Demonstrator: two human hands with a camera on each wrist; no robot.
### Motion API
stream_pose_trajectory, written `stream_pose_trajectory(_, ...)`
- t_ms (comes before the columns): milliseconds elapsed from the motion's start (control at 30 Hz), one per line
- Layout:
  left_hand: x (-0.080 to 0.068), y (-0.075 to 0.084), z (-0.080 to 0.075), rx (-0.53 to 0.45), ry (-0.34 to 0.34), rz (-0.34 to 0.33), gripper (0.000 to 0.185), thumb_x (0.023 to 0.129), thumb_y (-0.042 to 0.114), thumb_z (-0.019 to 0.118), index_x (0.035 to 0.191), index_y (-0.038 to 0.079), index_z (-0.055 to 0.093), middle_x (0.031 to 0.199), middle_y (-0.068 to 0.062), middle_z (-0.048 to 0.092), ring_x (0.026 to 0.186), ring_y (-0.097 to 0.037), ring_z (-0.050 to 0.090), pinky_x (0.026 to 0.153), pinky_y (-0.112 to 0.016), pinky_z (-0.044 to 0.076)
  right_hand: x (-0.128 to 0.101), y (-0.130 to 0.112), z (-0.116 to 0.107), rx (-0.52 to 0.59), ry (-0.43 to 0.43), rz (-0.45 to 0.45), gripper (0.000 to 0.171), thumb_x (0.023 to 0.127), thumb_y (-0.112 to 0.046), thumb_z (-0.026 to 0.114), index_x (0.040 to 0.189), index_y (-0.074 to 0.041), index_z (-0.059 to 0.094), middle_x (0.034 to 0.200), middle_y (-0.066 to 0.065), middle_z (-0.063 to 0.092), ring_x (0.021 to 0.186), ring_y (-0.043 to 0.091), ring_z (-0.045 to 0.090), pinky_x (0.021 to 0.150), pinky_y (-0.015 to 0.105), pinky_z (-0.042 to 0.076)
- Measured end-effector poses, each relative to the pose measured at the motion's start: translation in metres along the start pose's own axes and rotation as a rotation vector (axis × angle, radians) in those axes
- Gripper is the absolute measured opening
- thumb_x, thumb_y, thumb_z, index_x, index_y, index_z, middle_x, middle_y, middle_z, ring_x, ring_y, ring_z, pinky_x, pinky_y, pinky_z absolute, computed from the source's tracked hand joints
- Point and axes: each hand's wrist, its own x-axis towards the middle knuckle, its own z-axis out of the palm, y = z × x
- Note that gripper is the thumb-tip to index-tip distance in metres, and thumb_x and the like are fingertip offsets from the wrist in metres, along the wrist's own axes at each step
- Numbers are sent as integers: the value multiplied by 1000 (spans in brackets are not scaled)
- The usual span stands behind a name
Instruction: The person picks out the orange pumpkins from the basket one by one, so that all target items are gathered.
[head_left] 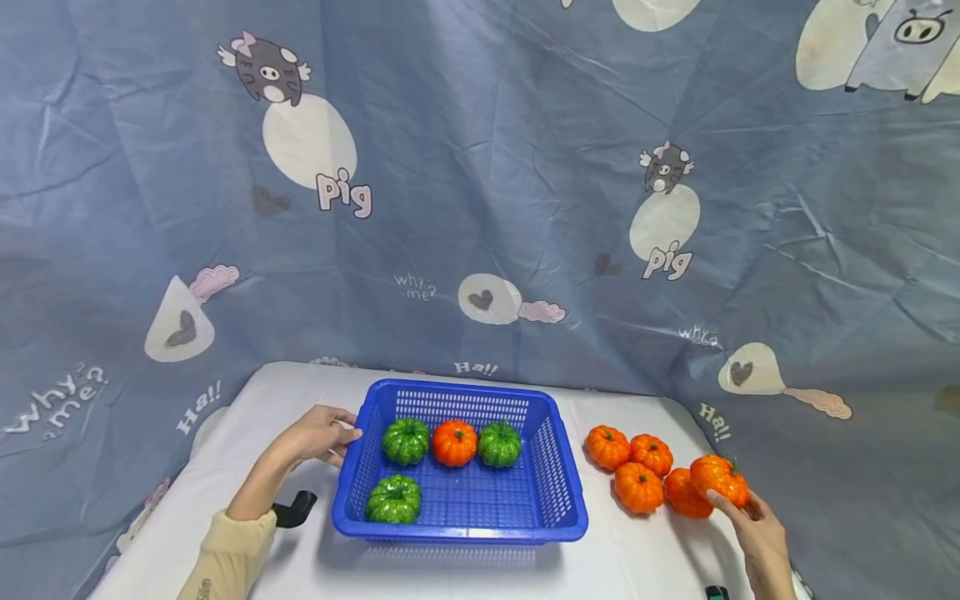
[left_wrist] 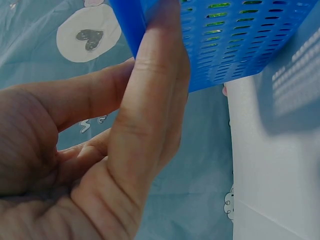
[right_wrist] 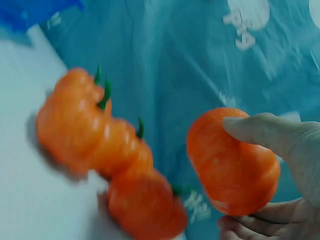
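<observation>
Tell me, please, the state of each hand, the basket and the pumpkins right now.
left hand: touches the basket's left rim.
right hand: holds one orange pumpkin, lifted.
blue basket: upright, holding three green pumpkins and one orange.
loose orange pumpkins: four clustered on the table.

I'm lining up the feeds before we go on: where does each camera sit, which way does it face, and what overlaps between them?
Head: worn high, facing forward and down at the table, blue basket and loose pumpkins; both forearms show.
Left wrist: beside the left hand, facing the basket wall; fingers fill the view.
Right wrist: under the right hand, facing the orange pumpkin it holds, others blurred behind.
Shared: head and right wrist both show the held pumpkin; head and left wrist share the basket.
</observation>
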Motion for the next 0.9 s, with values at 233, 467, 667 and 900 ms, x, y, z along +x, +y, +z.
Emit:
stream_pose_trajectory(233,0,1,0,0,7,-13,42,97,8,52,131,-15,44,85,-14,68,70,-18,67,63,-36,61,5,35,-15,-45,145,-11,104,82,-50,70,151,6,15,148,35,29,134,46,31,108,55,33)
stream_pose_trajectory(467,0,0,1,9,9,-17,42,97,7,51,132,-15,45,85,-14,68,71,-18,68,63,-35,61,10,59,-14,-98,237,24,101,85,-48,65,147,14,15,145,41,24,136,52,25,115,57,23)
stream_pose_trajectory(667,0,-1,2,6,8,-17,42,97,7,51,132,-15,44,86,-14,68,71,-18,68,63,-35,61,13,69,-8,-148,268,79,95,85,-44,64,145,14,19,144,40,26,136,50,24,116,56,22)
stream_pose_trajectory(900,0,-1,2,9,17,-20,41,97,8,52,130,-15,45,86,-14,68,71,-19,68,64,-36,61,10,69,-6,-189,281,34,88,82,-31,66,141,17,22,141,42,27,132,52,26,116,55,21)
